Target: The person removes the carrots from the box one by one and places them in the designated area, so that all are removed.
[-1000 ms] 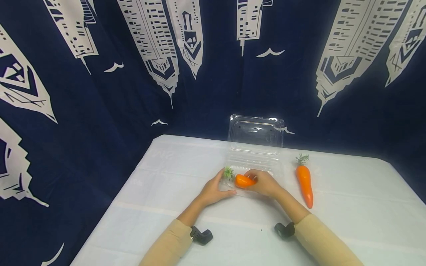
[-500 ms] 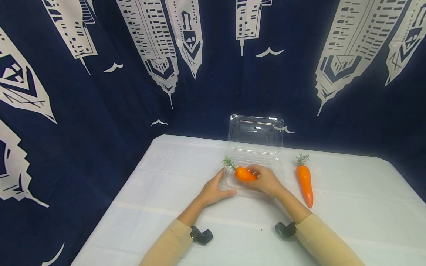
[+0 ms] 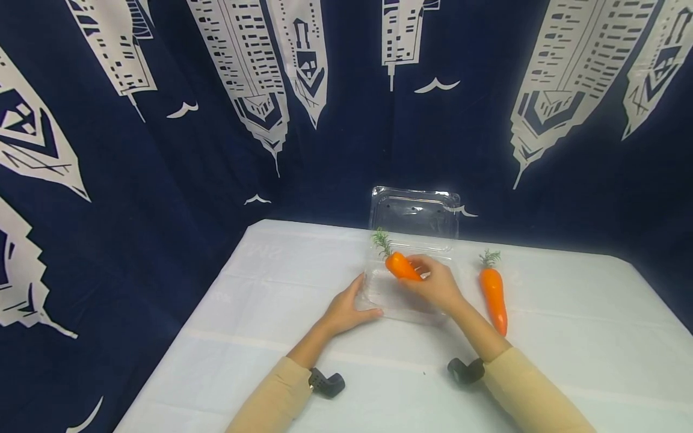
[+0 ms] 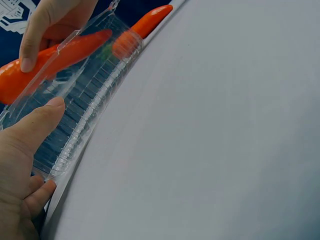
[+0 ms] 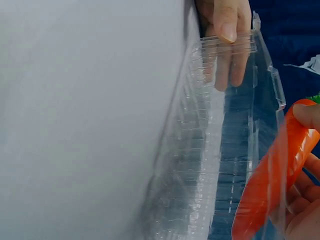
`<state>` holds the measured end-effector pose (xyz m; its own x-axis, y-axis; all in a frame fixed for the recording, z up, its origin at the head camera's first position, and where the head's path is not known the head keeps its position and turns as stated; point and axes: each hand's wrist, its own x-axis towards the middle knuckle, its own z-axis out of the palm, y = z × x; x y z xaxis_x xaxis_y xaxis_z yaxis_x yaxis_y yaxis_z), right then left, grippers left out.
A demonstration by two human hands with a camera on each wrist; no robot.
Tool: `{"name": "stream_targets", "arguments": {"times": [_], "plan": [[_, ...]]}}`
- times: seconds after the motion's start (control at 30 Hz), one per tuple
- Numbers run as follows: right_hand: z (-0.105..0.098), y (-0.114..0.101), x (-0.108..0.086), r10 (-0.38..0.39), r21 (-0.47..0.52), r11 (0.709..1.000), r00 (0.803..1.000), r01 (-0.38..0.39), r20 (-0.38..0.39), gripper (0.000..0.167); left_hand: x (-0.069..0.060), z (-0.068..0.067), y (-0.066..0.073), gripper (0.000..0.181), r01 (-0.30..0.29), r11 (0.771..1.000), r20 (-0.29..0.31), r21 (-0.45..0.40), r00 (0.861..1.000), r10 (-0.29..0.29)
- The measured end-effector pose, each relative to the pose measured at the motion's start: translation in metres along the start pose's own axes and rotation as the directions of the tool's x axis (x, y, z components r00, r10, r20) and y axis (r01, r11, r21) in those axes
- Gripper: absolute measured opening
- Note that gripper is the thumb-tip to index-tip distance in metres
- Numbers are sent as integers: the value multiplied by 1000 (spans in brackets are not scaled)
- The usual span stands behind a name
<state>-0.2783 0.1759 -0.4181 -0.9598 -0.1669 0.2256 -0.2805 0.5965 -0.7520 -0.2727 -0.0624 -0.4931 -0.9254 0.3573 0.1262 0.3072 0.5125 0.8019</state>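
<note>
A toy-like orange carrot [image 3: 399,264] with a green leafy top is in my right hand [image 3: 437,284], thumb and fingers pinching its lower part. It is tilted over a hinged clear plastic container [image 3: 403,307], whose lid [image 3: 414,219] stands raised at the back. In the right wrist view the carrot [image 5: 300,142] shows partly through the container's wall. My left hand [image 3: 342,310] holds the container's near left corner, thumb along the front and fingers at the left side. No other item shows inside the container.
A second orange carrot [image 3: 494,297] lies on the white-covered table [image 3: 271,300], right of the container, leaves pointing away. Behind the table hangs a dark blue cloth [image 3: 335,162] printed with white buildings. Dark wrist cameras sit on both forearms.
My right hand has lifted the carrot up and away from inside the container, and its leafy top has swung upward. The left hand and the container have stayed in place.
</note>
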Motion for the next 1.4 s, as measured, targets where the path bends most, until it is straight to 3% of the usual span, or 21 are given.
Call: {"name": "stream_targets", "arguments": {"times": [0.53, 1.13, 1.4], "plan": [[-24, -13, -3, 69, 7, 998, 995, -68, -71, 61, -2, -1, 2, 102, 5, 1000, -1, -9, 1000, -5], [-50, 7, -14, 127, 9, 992, 976, -128, -176, 59, -1, 0, 3, 101, 6, 1000, -5, -14, 1000, -6], [-61, 17, -23, 222, -25, 973, 956, -230, -190, 67, -1, 0, 3, 100, 4, 1000, -5, -18, 1000, -4]]}}
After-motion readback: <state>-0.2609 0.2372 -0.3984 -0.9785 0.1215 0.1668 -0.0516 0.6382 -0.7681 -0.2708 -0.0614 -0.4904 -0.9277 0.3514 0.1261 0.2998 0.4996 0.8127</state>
